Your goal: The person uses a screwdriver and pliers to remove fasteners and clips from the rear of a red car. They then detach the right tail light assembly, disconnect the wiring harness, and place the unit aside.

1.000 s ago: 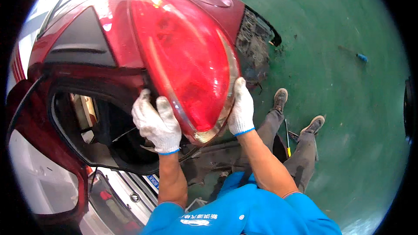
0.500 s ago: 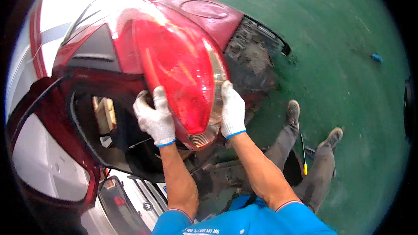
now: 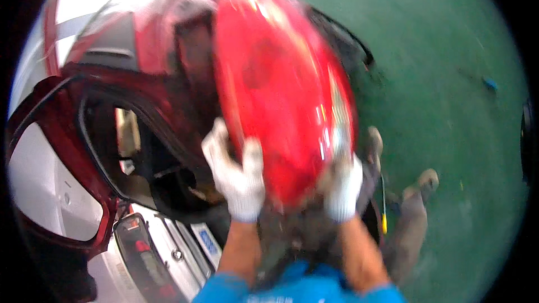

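A large red tail light (image 3: 275, 95) with a clear strip along its right side is held between my two gloved hands. My left hand (image 3: 236, 182), in a white knit glove, supports its lower left edge, with thumb and fingers parted round that edge. My right hand (image 3: 343, 191), also gloved, grips the lower right side; its fingertips are blurred. The light stands off the dark red car body (image 3: 154, 45), where a dark recess (image 3: 196, 50) shows to its left. The back of the light is hidden.
An open red door frame with a window (image 3: 104, 213) stands at left, beside the car's opening. Below it is a white vehicle (image 3: 175, 235). A yellow-handled screwdriver (image 3: 384, 221) lies by my legs (image 3: 412, 219) on the green floor (image 3: 449, 118); a small blue object (image 3: 490, 83) lies farther right.
The tail light has come away from the car body, moving right and nearer to me with both hands on it. The recess behind it is now exposed.
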The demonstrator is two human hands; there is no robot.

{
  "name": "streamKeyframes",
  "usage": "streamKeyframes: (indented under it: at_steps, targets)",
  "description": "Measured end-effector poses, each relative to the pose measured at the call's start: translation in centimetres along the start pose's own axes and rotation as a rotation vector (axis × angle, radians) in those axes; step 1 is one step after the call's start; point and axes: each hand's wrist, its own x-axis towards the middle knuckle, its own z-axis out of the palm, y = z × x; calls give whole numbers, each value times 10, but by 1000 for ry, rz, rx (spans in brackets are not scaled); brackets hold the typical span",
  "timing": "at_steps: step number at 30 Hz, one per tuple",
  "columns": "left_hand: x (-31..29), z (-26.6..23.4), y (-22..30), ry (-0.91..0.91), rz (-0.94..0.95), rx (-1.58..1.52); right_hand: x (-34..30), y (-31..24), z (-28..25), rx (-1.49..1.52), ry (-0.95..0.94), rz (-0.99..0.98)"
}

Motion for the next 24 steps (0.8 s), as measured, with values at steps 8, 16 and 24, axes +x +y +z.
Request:
streamKeyframes:
  at_steps: [8,16,24]
  targets:
    - [53,-21,17,-4,-9,-255,-14,-76,58,-582,-12,-297]
    - [24,-62,83,-312,-205,-241,-46,-113,52,-542,176,-202]
    - [12,-86,89,-301,-110,-122,-34,-80,75,-275,-26,81]
